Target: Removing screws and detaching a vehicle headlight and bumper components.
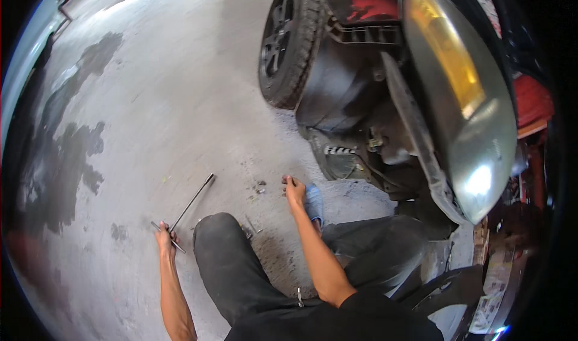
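Note:
My left hand (164, 236) grips a long metal T-handle wrench (191, 201) near its crossbar, its shaft angled up and to the right beside my left knee. My right hand (295, 192) is closed on a small dark piece (286, 179), too small to name, just left of my blue-shod foot (314, 202). Small dark bits (261, 186) lie on the concrete left of that hand. More small metal items (253, 226) lie between my legs, partly hidden by my left knee.
At the right, a car's exposed wheel-arch liner (337, 88) hangs beside a tire (286, 46), below a headlamp (475, 136). Concrete floor (156, 100) with dark stains stretches left to another vehicle (24, 82). Red and wooden items (530, 103) sit at the far right.

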The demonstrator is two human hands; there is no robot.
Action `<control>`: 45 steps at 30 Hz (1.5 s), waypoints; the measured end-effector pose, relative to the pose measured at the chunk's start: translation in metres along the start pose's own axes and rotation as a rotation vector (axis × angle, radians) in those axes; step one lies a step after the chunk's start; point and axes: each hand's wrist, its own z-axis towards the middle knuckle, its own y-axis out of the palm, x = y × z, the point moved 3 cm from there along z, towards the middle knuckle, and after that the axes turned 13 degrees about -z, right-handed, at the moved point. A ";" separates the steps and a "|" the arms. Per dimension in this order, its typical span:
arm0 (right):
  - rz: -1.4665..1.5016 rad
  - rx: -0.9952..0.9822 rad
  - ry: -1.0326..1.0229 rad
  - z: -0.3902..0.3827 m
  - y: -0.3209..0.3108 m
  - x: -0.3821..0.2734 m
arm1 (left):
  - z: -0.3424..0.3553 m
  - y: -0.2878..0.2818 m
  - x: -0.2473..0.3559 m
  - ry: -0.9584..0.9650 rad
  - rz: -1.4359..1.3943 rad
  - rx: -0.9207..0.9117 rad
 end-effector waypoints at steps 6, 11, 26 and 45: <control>0.086 0.217 -0.490 -0.051 -0.099 -0.064 | 0.031 0.030 0.017 0.340 1.132 -0.143; 0.033 0.409 -0.688 -0.162 -0.196 -0.175 | 0.075 0.026 0.008 0.562 1.074 -0.235; 1.104 0.136 -0.894 -0.157 -0.249 -0.224 | 0.046 0.047 -0.022 0.703 1.099 0.182; 0.665 0.539 -1.245 -0.105 -0.219 -0.227 | 0.050 0.027 -0.031 0.998 1.009 0.242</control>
